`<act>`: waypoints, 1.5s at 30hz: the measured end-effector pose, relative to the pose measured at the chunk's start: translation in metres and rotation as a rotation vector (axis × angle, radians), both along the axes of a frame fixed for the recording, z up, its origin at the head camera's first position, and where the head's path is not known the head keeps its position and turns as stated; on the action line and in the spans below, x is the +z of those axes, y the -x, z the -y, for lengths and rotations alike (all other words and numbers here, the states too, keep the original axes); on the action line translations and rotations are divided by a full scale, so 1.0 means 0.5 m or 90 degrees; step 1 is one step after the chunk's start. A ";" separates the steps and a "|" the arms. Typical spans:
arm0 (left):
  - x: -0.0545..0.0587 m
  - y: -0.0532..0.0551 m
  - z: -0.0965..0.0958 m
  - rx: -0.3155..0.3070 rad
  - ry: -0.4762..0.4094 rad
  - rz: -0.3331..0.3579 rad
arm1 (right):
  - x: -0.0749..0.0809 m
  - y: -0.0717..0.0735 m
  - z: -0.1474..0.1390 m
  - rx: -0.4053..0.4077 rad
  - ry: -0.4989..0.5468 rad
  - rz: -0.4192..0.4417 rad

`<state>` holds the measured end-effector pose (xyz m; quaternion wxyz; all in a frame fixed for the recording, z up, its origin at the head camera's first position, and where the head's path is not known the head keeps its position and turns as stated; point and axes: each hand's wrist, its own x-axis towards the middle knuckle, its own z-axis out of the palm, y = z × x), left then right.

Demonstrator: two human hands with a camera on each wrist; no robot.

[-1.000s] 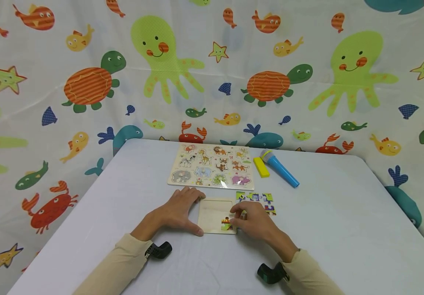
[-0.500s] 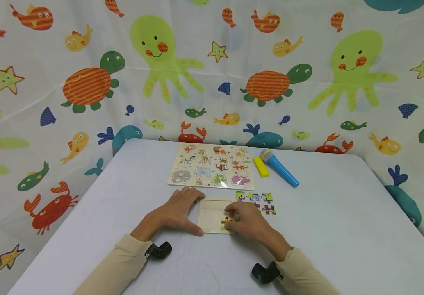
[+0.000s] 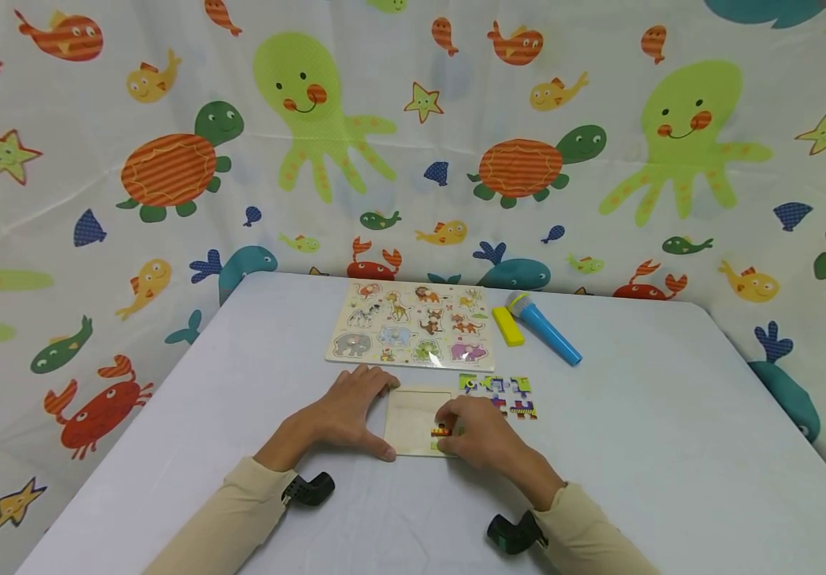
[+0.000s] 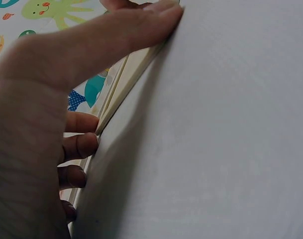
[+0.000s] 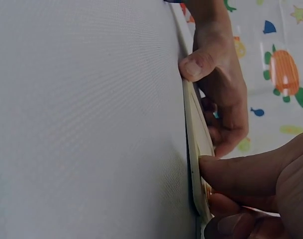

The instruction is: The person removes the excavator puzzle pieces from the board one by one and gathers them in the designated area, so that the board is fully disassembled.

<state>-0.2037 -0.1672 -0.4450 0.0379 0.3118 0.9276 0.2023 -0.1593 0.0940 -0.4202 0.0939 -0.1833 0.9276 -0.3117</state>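
Observation:
A small square wooden puzzle tray (image 3: 409, 419) lies on the table before me. My left hand (image 3: 344, 411) grips its left side, with the thumb at the near corner and the index finger at the far one. In the left wrist view the thumb (image 4: 141, 30) lies along the tray's edge (image 4: 122, 94). Over the tray's near right corner, my right hand (image 3: 485, 431) pinches a colourful jigsaw piece (image 3: 441, 432) between thumb and fingers; the hand hides part of it. In the right wrist view the right thumb (image 5: 236, 172) reaches over the tray's rim (image 5: 189, 114).
Several loose jigsaw pieces (image 3: 521, 385) lie just beyond the right hand. Behind the tray is a larger animal peg board (image 3: 413, 364). A yellow block (image 3: 508, 327) and a blue toy microphone (image 3: 550, 331) lie to its right. A sea-animal cloth (image 3: 399, 168) hangs behind the table.
My right hand has moved a little left, further over the tray's near right corner, uncovering more of the loose pieces. The left hand stays at the tray's left side.

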 end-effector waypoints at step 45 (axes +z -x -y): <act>0.002 0.000 -0.001 0.003 0.013 0.007 | 0.005 -0.001 -0.032 0.069 0.104 -0.022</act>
